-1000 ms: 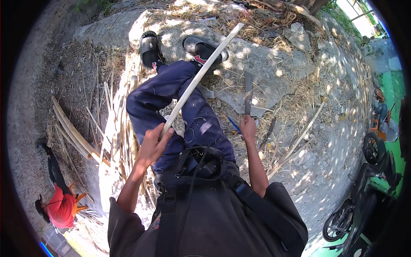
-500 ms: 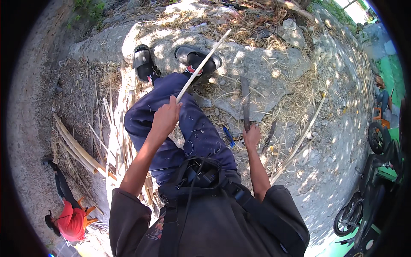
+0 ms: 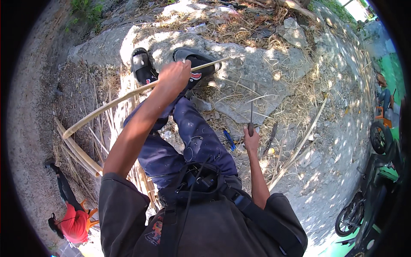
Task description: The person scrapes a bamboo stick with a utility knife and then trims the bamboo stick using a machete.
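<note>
My left hand (image 3: 174,78) is closed around a long, pale bamboo strip (image 3: 102,107), raised above my knees and shoes. The strip slants from low on the left up to the right, with its short end past my hand. My right hand (image 3: 251,139) grips the dark handle of a long knife (image 3: 251,113). Its blade points away from me and looks thin, seen nearly edge-on. Blade and bamboo are apart.
Cut bamboo pieces (image 3: 81,150) lie to my left. On the ground between my legs and right hand is a blue tool (image 3: 229,140). Shavings and a long pale strip (image 3: 299,147) lie on the right. A person in red (image 3: 73,223) sits lower left; motorcycles (image 3: 351,214) stand far right.
My left hand has moved forward and slightly right, and the bamboo has swung from steep to a flatter slant, its long end now out to the left. The knife has turned edge-on.
</note>
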{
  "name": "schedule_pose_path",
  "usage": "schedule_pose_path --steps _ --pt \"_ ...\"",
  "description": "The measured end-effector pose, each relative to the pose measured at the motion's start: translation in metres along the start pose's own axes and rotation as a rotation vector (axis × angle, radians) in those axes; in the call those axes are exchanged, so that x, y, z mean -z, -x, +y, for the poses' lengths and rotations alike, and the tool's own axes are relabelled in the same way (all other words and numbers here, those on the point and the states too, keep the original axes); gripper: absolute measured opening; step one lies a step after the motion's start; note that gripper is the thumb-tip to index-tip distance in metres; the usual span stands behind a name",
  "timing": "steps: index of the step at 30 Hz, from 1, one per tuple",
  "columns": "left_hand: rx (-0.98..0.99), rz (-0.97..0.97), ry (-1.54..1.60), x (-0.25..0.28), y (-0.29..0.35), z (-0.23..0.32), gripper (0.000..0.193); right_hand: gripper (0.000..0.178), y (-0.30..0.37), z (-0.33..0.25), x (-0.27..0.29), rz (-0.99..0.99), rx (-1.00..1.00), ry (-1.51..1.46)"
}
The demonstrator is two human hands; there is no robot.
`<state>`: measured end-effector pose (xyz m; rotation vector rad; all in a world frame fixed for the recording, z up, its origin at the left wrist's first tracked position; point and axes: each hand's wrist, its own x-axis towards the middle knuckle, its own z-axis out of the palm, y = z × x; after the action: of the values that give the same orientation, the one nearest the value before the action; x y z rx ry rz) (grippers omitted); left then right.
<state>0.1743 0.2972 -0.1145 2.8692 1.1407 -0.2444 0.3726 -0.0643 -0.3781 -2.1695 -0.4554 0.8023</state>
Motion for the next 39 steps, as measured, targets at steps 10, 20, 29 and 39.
schedule_pose_path --steps 10,20,29,39 --pt "-0.152 0.036 -0.309 0.076 -0.065 0.02 0.005 0.039 0.009 -0.09 0.0 -0.05 0.131 -0.164" --pt "-0.255 0.107 -0.316 0.091 -0.071 0.049 0.006 0.044 -0.063 -0.134 -0.049 -0.087 0.368 -0.1" --pt "-0.244 0.176 -0.237 0.079 -0.059 0.035 0.007 0.044 -0.074 -0.139 -0.053 -0.069 0.452 -0.1" --pt "-0.241 0.107 -0.287 0.088 -0.052 0.051 0.009 0.038 -0.053 -0.175 -0.046 -0.035 0.617 -0.111"
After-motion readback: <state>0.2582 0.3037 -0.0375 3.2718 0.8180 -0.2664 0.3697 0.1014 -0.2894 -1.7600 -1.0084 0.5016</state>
